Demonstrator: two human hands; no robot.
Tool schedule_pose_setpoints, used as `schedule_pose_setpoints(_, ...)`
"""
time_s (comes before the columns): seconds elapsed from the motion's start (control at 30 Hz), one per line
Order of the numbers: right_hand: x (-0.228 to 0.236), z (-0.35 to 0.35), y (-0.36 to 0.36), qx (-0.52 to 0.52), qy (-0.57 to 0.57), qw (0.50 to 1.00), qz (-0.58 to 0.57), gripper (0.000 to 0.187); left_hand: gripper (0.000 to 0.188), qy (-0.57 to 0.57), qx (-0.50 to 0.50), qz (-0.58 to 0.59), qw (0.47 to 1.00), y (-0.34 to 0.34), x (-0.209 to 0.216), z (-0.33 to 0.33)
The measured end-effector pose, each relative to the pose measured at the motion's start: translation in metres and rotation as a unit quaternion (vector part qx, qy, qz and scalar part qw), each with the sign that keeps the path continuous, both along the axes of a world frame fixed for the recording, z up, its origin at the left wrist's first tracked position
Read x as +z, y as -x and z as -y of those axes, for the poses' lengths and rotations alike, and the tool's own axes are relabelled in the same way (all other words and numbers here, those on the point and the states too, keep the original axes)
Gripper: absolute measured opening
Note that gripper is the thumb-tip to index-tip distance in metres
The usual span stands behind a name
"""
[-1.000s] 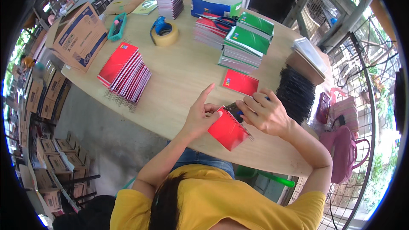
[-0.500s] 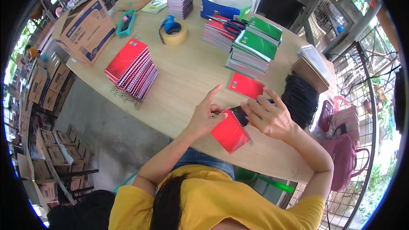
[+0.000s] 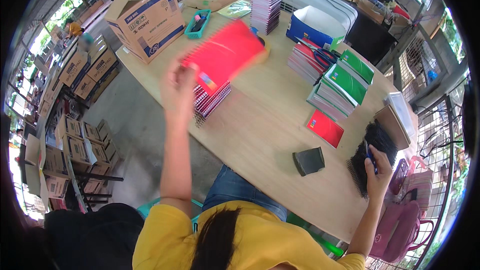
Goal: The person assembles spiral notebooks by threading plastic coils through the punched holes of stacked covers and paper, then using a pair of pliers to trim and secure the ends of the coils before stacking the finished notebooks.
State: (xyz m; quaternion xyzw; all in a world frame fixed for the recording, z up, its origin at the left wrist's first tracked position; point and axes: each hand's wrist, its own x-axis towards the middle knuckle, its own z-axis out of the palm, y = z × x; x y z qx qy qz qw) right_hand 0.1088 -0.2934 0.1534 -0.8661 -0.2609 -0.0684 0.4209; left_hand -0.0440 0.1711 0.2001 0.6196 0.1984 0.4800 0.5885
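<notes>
1. The head view looks down from above and behind the left hand's (image 3: pixel 180 82) grip on the red notebook (image 3: pixel 230 52), facing forward across the table (image 3: pixel 265 115).
2. It sits fairly near that grip; the yellow shirt (image 3: pixel 172 235), on the wearer's side of the grip, is nearer the lens.
3. Its wide fisheye also takes in the right hand (image 3: pixel 378 170), right of the grip, and the carton (image 3: pixel 150 25) beyond it.
</notes>
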Motion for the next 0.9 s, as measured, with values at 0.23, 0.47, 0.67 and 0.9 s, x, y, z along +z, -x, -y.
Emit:
schedule_pose_setpoints(0.23,-0.071,0.001,0.028,-0.038,0.068,0.997,-0.018,0.034,0.039,-0.073,0.092,-0.155,0.981,0.018,-0.02,-0.092)
schedule_pose_setpoints(0.47,-0.115,-0.007,0.059,-0.027,0.191,0.972,0.137,0.043,0.037,-0.204,0.115,-0.317,0.919,0.032,-0.045,-0.114)
schedule_pose_setpoints(0.67,-0.051,-0.152,0.031,0.091,-0.192,0.977,0.015,0.043,0.075,-0.001,-0.051,0.027,0.998,0.029,-0.082,-0.151)
schedule_pose_setpoints(0.9,-0.041,-0.468,0.008,0.158,-0.382,0.896,-0.162,0.059,0.095,0.007,-0.206,0.105,0.973,-0.012,-0.111,-0.146)
